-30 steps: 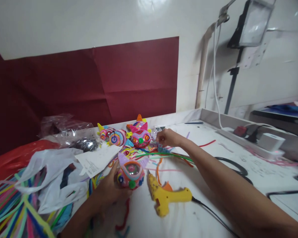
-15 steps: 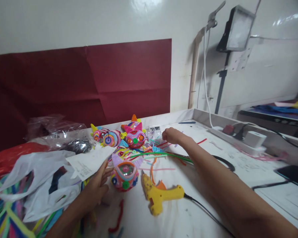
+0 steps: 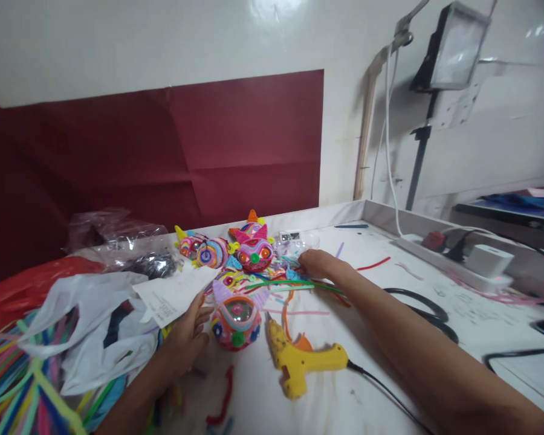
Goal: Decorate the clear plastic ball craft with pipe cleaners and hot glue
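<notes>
Left hand [image 3: 185, 338] rests on table [image 3: 390, 302], fingers loosely spread, tips just beside the mask [image 3: 236, 319], not gripping; right hand [image 3: 315, 263] reaches into the pipe cleaners [image 3: 294, 283], fingers curled, grip unclear; glue gun [image 3: 299, 359] near, right of mask.

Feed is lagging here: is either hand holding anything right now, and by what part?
Left hand rests open beside the craft ball, holding nothing. Right hand is among the pipe cleaners; any grip cannot be told.
</notes>
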The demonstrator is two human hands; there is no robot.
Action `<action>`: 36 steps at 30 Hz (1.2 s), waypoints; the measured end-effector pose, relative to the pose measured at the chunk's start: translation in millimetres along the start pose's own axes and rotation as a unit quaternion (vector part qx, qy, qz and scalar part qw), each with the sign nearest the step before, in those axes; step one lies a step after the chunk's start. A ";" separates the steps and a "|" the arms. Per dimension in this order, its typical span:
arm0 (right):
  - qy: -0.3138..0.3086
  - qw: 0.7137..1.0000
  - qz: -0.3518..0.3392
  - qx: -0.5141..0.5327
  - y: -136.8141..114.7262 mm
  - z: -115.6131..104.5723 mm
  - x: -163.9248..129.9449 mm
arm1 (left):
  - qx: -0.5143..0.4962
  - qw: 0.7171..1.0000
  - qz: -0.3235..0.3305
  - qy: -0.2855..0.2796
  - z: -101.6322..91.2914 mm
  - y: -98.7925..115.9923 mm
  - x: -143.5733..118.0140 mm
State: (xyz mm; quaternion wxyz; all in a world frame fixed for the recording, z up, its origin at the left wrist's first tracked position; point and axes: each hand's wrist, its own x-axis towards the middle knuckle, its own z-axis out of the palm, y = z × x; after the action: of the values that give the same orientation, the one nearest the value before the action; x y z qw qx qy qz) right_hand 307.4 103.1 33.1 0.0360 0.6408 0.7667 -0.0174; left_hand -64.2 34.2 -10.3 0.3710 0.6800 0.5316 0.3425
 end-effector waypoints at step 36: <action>0.314 0.926 -0.087 0.190 -2.2 -61.5 -25.1 | 0.135 0.959 0.053 0.245 -10.8 50.6 -13.2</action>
State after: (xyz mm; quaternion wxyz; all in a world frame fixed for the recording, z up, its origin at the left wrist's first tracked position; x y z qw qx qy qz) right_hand 307.7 82.5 96.2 -0.3312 0.5390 0.7736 0.0361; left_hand -52.4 14.8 38.0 0.1155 0.6463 0.6108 0.4426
